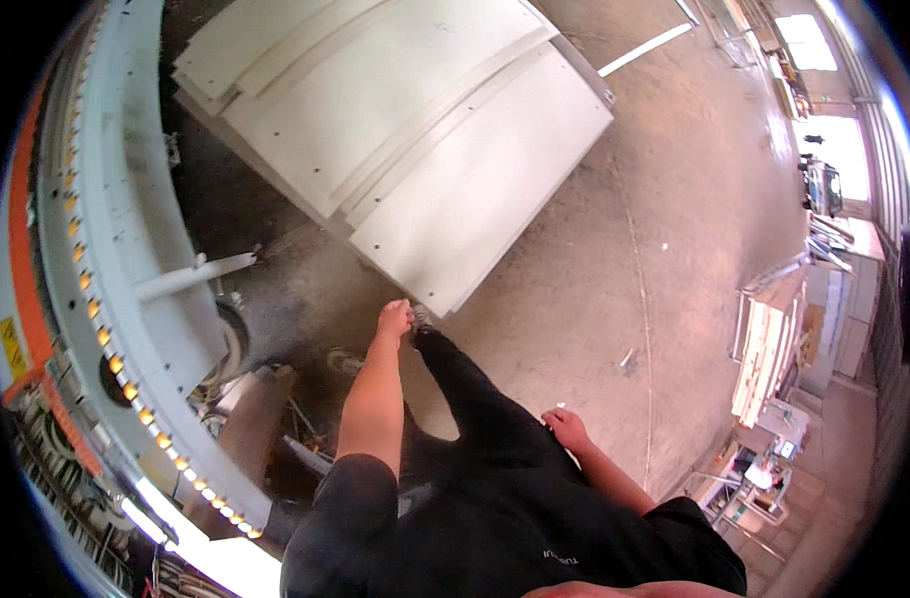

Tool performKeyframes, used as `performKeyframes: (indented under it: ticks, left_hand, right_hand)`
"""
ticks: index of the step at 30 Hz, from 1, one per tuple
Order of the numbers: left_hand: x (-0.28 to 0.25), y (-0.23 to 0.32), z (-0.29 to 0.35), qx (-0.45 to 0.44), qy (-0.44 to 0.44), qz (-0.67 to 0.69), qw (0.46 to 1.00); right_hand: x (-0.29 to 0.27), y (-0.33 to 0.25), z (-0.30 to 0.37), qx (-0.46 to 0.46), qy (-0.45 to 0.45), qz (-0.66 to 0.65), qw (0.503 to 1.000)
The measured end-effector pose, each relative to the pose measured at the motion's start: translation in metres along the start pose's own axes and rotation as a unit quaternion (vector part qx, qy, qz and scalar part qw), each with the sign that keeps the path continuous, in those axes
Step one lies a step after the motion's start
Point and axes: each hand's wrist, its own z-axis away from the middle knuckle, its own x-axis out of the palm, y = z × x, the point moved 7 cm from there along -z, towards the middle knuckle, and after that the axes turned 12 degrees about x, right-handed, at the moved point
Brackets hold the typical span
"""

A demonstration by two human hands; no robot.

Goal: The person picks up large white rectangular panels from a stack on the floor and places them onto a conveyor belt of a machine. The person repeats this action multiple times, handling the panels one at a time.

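Observation:
A stack of pale board panels [485,169] with small dark holes along the edges lies ahead of me, its layers staggered. My left hand [396,318] is stretched forward just left of the stack's nearest corner, its fingers curled in. Whether anything is inside them is hidden, and I cannot tell if the hand touches the board. My right hand [568,429] hangs low beside my right thigh with its fingers closed. A tiny white bit shows at its fingertips, too small to name.
On the left runs a long machine [141,199] with a row of yellow pads and a grey bar [196,277] sticking out. Cables and hoses lie below it. Across the concrete floor [574,329], a stack of boards [769,349] and a cluttered workbench [759,483] stand at right.

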Motion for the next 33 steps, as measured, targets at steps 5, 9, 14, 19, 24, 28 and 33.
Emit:
performKeyframes:
  ticks: [5,9,14,19,24,28,33]
  left_hand:
    - [0.043,-0.004,-0.053,0.017,0.138,0.051,0.989]
    - [0.042,0.009,-0.036,0.073,0.108,0.082,0.988]
    - [0.042,0.078,0.065,0.061,0.060,0.053,0.995]
    - [0.016,0.114,0.213,0.054,0.116,-0.003,0.992]
    - [-0.020,0.120,0.370,0.063,0.216,-0.001,0.974]
    - [-0.034,0.114,0.476,0.130,0.343,0.106,0.924]
    - [-0.041,0.122,0.550,0.204,0.527,0.177,0.806]
  right_hand:
    - [0.006,0.053,-0.002,0.065,-0.039,-0.024,0.997]
    - [0.004,0.045,-0.014,0.003,-0.048,-0.005,0.999]
    - [0.003,0.000,-0.040,0.020,-0.092,-0.060,0.994]
    - [-0.013,-0.079,-0.099,-0.016,-0.120,-0.104,0.987]
    - [-0.027,-0.187,-0.143,0.007,-0.154,-0.349,0.924]
    - [-0.019,-0.235,-0.146,0.094,-0.189,-0.461,0.862]
    - [0.021,-0.238,-0.137,0.174,-0.194,-0.438,0.860]
